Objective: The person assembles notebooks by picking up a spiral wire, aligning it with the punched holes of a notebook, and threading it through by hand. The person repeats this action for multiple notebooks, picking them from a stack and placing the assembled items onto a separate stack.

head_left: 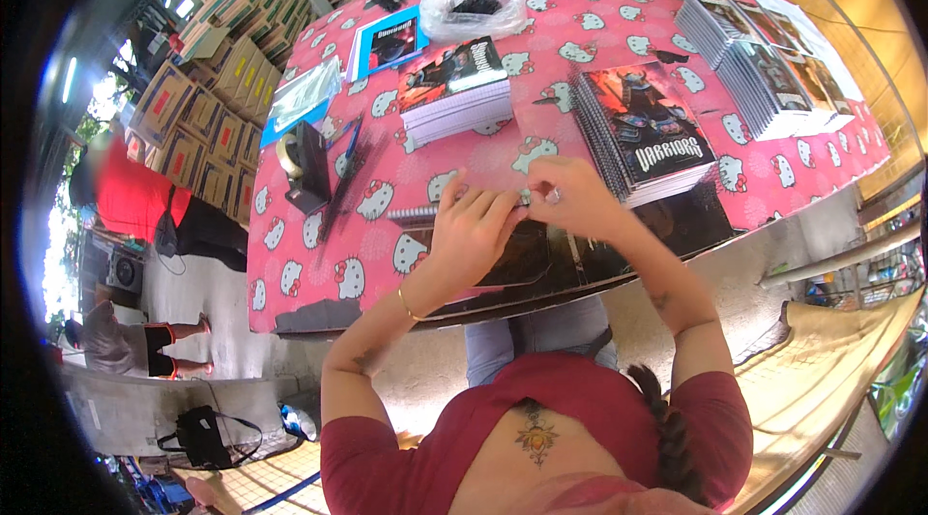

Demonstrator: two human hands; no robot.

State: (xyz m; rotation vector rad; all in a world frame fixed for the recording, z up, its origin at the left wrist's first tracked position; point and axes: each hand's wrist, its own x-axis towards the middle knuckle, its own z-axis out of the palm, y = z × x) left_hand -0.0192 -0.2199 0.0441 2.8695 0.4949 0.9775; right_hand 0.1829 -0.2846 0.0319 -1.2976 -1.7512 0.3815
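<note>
Near the table's front edge, a spiral-bound notebook [517, 259] with a dark cover lies under my hands, its coil [411, 213] along the far edge. My left hand [472, 230] rests over that edge, thumb and forefinger closed at the coil, the other fingers raised. Coming in from the right, my right hand [577, 194] pinches the coil's right end, its fingertips meeting those of the left. My fingers hide most of the part between them. Just right of my right hand sits a stack of spiral notebooks [643, 128] with red and black covers.
Another notebook stack [454, 94] stands beyond my hands, and several more [764, 80] at the far right. A tape dispenser [304, 167] is on the left, beside a blue pen [354, 136]. A plastic bag [474, 7] lies farther back. Cartons [184, 128] and people stand off left.
</note>
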